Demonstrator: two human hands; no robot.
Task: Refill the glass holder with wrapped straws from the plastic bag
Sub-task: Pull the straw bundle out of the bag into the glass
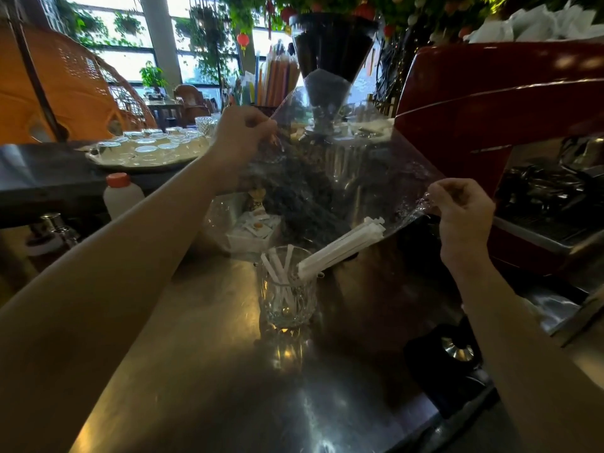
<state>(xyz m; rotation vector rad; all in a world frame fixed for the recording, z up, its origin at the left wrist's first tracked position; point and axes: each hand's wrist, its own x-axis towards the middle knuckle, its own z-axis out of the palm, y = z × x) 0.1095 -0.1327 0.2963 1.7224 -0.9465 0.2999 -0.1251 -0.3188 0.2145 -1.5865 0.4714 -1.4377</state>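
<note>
A clear plastic bag [330,178] is stretched above the counter, tilted down toward its lower edge. My left hand [240,138] pinches its upper left corner; my right hand [461,210] pinches its right corner. A bundle of white wrapped straws [343,246] slides out of the bag's lower edge, its lower ends at the rim of the cut-glass holder [287,289]. The holder stands upright on the steel counter [196,371] with a few wrapped straws [277,273] leaning inside.
A red espresso machine [490,109] fills the right. A coffee grinder [330,60] stands behind the bag. A tray of glasses [147,148] and a white bottle with an orange cap [122,194] sit left. A black tamper mat [447,354] lies near the right front.
</note>
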